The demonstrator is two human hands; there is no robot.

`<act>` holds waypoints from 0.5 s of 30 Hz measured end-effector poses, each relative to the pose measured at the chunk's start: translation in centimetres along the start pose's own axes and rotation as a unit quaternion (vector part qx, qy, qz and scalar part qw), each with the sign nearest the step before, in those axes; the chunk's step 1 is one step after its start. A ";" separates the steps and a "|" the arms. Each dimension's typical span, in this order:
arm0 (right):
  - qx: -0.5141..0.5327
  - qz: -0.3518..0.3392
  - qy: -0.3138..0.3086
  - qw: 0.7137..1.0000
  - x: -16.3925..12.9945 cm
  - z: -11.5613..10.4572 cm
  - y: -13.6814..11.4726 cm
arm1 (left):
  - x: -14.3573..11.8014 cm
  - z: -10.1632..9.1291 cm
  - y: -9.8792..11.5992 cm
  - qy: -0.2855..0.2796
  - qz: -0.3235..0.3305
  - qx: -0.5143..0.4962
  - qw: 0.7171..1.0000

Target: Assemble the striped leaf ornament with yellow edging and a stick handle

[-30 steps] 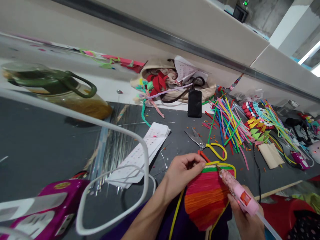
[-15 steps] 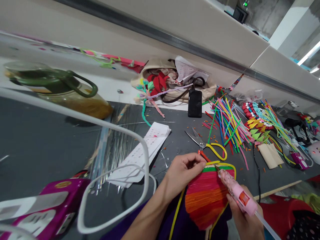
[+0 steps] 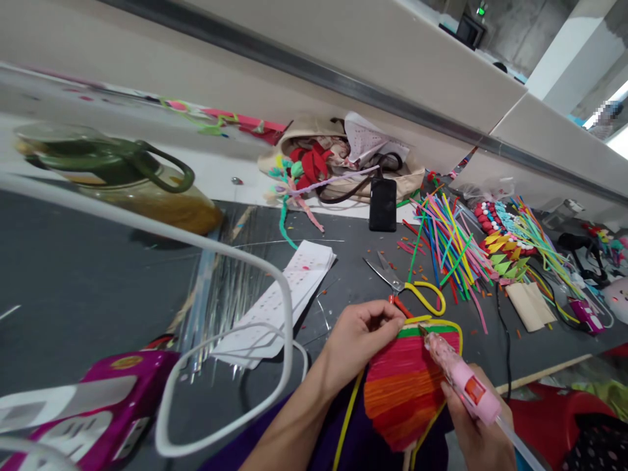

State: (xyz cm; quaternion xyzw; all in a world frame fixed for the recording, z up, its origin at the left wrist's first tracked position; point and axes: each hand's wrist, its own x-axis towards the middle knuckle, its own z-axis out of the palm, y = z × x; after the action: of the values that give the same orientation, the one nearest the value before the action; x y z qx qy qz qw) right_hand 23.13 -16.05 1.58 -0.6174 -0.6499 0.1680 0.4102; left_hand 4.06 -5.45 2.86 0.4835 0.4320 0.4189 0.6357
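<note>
- Right at the near edge, the left hand (image 3: 360, 337) comes in on a bare forearm from below, wrist bent, fingers curled and pinched on the top edge of a striped fan-shaped piece (image 3: 405, 389) (bands of red, orange and pink, green at the top, with a yellow border).
- Beside it the right hand (image 3: 483, 428) is wrapped tight around a pink glue gun (image 3: 458, 373), tilted so its nozzle touches the piece's upper rim, just next to the left fingertips.
- The piece sits over the person's lap at the table's near edge, between the two hands.
- Just beyond lie yellow-handled scissors (image 3: 409, 288), blades apart, on the dark table (image 3: 88, 288).
- To the left, a stack of white printed sheets (image 3: 282, 301), and a white cable (image 3: 220, 255) arcing across the view, hiding part of the table.
- Farther right, a loose heap of coloured sticks (image 3: 449, 245).
- Farther back, a black phone (image 3: 383, 204) leans against a beige bag (image 3: 338, 160); a green-lidded jug (image 3: 122, 180) stands far left.
</note>
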 end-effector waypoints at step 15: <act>-0.020 -0.014 0.010 1.000 0.4 0.2 -0.9 | -0.2 0.1 0.3 0.007 0.010 0.011 1.000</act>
State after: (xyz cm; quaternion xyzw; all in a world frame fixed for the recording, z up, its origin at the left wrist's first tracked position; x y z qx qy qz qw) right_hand 22.38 -15.81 2.25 -0.6176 -0.6580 0.1431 0.4064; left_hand 4.03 -5.60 3.23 0.4915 0.4359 0.4240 0.6234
